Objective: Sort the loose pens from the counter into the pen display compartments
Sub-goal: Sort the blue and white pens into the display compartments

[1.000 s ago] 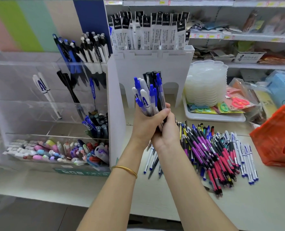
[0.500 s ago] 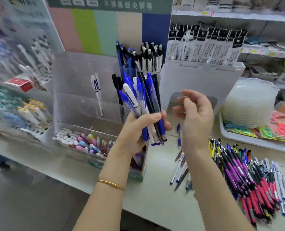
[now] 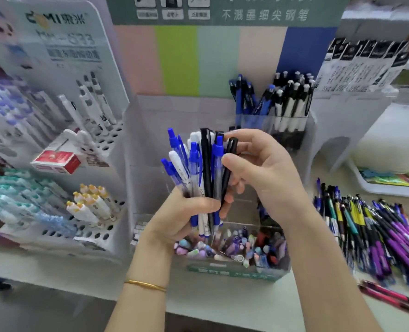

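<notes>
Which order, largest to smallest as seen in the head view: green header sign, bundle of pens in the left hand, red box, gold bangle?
1. green header sign, cropped at the top
2. bundle of pens, enlarged by nearness to the camera
3. red box
4. gold bangle, thin and partly hidden

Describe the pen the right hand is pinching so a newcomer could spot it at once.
In front of the clear pen display at mid-counter, the left hand grips an upright bundle of pens. At its right edge the right hand pinches one black pen near the top. Other black pens stand mid-bundle among blue-capped ones; this one leans out rightward.
</notes>
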The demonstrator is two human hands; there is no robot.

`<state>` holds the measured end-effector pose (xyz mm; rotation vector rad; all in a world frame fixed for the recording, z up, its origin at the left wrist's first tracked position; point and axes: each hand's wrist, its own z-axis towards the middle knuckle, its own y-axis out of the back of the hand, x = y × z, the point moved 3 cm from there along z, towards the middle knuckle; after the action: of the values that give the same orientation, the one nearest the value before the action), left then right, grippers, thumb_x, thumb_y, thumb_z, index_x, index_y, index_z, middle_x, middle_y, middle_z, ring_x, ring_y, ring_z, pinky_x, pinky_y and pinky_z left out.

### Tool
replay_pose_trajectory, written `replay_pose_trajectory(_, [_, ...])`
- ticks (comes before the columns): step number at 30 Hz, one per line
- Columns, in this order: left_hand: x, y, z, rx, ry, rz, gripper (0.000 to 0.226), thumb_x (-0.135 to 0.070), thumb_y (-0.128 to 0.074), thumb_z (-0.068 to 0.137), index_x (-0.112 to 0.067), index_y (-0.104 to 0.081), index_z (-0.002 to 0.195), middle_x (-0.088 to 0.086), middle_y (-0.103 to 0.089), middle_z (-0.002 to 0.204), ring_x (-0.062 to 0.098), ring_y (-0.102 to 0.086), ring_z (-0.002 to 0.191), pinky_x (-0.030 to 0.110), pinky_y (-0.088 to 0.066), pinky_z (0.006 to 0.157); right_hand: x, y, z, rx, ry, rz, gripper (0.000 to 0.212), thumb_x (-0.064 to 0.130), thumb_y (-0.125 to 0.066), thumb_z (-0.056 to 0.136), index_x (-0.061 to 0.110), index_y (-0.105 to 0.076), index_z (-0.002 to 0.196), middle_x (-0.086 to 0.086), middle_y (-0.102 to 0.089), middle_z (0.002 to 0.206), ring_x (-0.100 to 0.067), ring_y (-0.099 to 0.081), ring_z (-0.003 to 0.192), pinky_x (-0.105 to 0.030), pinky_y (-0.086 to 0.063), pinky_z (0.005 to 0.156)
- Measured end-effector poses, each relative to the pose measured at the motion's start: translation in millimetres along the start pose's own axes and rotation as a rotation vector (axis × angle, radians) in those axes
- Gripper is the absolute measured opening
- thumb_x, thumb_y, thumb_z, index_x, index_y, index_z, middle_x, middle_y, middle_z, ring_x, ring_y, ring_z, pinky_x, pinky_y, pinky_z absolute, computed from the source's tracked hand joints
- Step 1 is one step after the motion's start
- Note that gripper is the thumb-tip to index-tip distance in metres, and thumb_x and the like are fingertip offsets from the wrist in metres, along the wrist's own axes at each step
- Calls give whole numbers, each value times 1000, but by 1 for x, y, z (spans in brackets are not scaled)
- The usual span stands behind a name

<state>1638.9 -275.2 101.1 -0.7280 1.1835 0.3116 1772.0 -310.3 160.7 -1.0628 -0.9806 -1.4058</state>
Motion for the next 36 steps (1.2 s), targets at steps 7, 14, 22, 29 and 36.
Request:
replay_pose_trajectory(7, [-17, 35, -12, 24, 52, 83, 36, 7, -59, 72, -11, -65, 103, 3, -69, 88, 13, -63, 72, 26, -50, 63, -7, -31, 9, -60, 52, -57, 37, 4, -63, 88, 27, -60, 116, -5, -56, 89, -17, -58, 59, -31, -52, 57])
replay_pose_trajectory(14, [-20, 38, -16, 46, 24, 96, 34, 0, -61, 72, -21, -69, 97, 1, -68, 88, 13, -63, 70, 25, -50, 60, -1, -33, 18, 57, 90, -237, 31, -2, -59, 90, 22, -61, 111, -8, -53, 102, -18, -59, 58, -28, -51, 54])
replay_pose_trajectory(22, [-9, 35, -21, -4, 43, 100, 31, -9, -63, 68, -18, -68, 98, 2, -67, 85, 14, -61, 68, 25, -49, 59, -9, -32, 8, 42, 40, -152, 23, 8, -58, 91, 26, -55, 106, -9, -50, 93, -19, -52, 54, -25, -47, 52])
replay_pose_trajectory(29, [-2, 24, -22, 25, 11, 4, 40, -7, -60, 72, -3, -59, 112, 7, -66, 96, 15, -59, 66, 26, -49, 61, -7, -28, -5, -19, 58, -46, 22, 4, -57, 91, 18, -57, 108, -3, -59, 81, -9, -55, 56, -27, -50, 51])
replay_pose_trajectory(36, [0, 14, -25, 31, 18, -82, 40, -9, -57, 75, -11, -65, 114, 12, -66, 103, 17, -55, 64, 27, -49, 58, -6, -25, -11, -68, 21, -127, 16, 5, -52, 96, 18, -49, 105, 9, -58, 70, -17, -55, 49, -34, -47, 47])
